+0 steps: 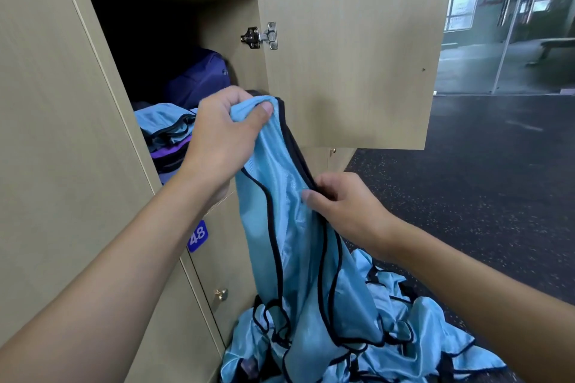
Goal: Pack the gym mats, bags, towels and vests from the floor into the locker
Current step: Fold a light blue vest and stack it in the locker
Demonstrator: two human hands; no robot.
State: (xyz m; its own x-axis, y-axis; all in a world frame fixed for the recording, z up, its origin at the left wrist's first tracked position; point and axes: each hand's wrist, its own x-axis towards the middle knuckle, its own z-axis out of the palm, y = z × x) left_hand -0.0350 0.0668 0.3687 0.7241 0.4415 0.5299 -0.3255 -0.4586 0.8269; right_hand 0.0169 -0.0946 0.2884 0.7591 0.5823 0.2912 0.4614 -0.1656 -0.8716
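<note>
A light blue vest (280,196) with black trim hangs in front of the open locker (149,40). My left hand (224,134) grips its top edge at the locker's opening. Lower down, my right hand (342,205) pinches the vest's right side. Its lower part trails into a pile of the same blue vests (389,336) on the floor. Inside the locker lie a folded blue vest (161,121), a purple bag (199,78) behind it and a purple item underneath.
The locker door (351,56) stands swung open to the right, close to my hands. A closed locker with a blue tag numbered 48 (197,236) and a brass knob (221,294) sits below. Dark speckled floor (482,180) extends right toward glass walls.
</note>
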